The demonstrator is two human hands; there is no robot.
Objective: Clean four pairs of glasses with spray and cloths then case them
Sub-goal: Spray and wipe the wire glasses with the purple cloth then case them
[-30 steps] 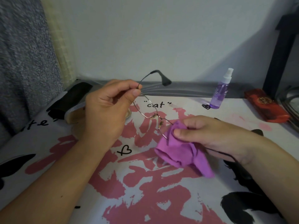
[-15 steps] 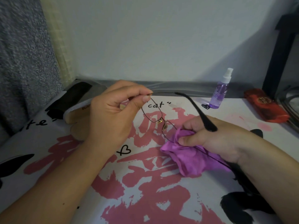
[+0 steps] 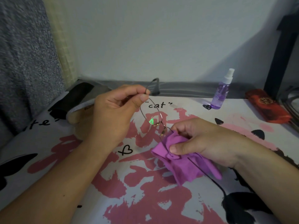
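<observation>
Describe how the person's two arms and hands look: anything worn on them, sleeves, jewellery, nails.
Both forearms are bare right to the frame's edge: no sleeves, gloves, watch or bracelet show. The left hand and the right hand carry no visible rings. The fingernails that show are short and unpainted. A small dark mole sits on the left forearm, low in the picture.
</observation>
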